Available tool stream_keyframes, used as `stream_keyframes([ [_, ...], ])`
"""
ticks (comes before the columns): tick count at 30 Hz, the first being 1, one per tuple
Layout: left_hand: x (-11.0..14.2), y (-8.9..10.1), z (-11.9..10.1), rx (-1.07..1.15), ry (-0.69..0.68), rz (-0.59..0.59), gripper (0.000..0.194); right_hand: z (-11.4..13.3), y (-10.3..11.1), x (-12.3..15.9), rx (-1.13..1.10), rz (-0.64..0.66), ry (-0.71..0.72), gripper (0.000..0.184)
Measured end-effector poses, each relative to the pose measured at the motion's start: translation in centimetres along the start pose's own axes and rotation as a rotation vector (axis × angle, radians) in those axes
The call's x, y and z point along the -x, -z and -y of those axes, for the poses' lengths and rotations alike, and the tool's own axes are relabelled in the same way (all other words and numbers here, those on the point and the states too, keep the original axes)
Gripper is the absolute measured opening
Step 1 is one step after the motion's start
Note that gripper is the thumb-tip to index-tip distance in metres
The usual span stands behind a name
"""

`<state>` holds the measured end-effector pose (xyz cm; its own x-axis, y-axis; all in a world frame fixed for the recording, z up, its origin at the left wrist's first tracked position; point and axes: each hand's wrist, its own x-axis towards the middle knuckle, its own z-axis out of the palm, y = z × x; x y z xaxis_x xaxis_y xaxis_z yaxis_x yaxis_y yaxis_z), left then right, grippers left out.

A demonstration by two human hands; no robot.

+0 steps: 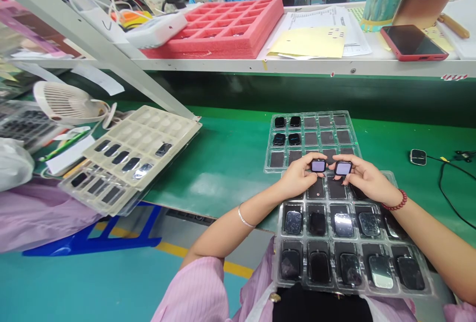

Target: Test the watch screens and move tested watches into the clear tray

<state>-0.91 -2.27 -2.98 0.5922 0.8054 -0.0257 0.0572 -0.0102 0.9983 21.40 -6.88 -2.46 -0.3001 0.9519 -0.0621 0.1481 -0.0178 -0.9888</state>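
Between thumb and fingers, my left hand (304, 176) pinches a small square smartwatch (318, 165) with a lit, pale screen. A second smartwatch (342, 168), also lit, is gripped by my right hand (366, 178) close beside it, with a narrow gap between the two. Under my hands lies a clear plastic tray (293, 194), its near rows filled with dark watch faces and pieces such as this dark one (350, 268). Beyond it, another clear tray (312, 114) holds several black watches (295, 138) in its left pockets; other pockets show dark pads.
To the left, a cream tray (174, 124) with several dark screens rests over another tray, near a white fan (65, 101). A smartwatch (418, 157) with a black cable (442, 188) lies right. The shelf bears a pink foam tray (256, 39) and a phone (414, 42).
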Motion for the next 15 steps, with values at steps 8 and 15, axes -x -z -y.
stream_keyframes([
  [8, 0.06, -0.07, -0.36, -0.02, -0.007, -0.008, 0.043, 0.11, 0.02, 0.08, 0.039, -0.007, 0.01, 0.046],
  [15, -0.08, 0.0, 0.09, 0.016, 0.003, -0.003, 0.036, 0.22, 0.04, 0.04, 0.042, 0.014, 0.014, 0.038],
])
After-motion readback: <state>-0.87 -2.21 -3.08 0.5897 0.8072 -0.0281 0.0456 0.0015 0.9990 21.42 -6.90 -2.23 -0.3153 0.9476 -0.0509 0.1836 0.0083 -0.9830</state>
